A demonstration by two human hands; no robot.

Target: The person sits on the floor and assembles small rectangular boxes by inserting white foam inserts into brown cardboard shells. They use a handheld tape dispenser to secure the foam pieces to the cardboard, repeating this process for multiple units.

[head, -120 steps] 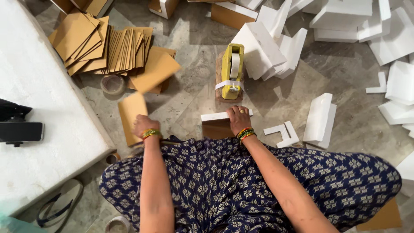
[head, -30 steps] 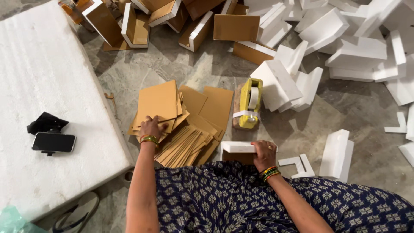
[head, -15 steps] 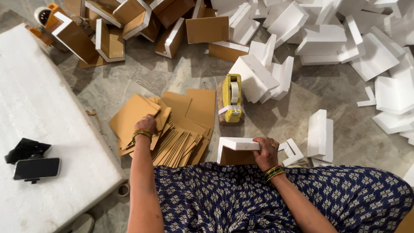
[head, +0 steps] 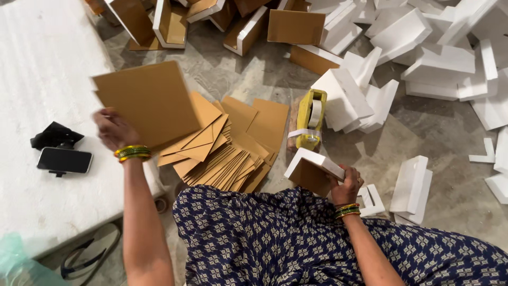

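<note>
Flat brown cardboard sheet (head: 145, 100) gripped in left hand (head: 114, 130) fingers; right hand (head: 346, 185) clutching foam-edged corner piece (head: 312, 172).

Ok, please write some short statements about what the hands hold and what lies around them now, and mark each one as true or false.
1. The left hand holds up a flat brown cardboard sheet. True.
2. The right hand grips a black phone. False: it grips a white foam and brown cardboard corner piece; the black phone lies on the white foam slab.
3. The yellow tape dispenser stands on the floor beside the pile of brown cardboard sheets. True.
4. The pile of sheets lies on the slab. False: it lies on the floor.
</note>
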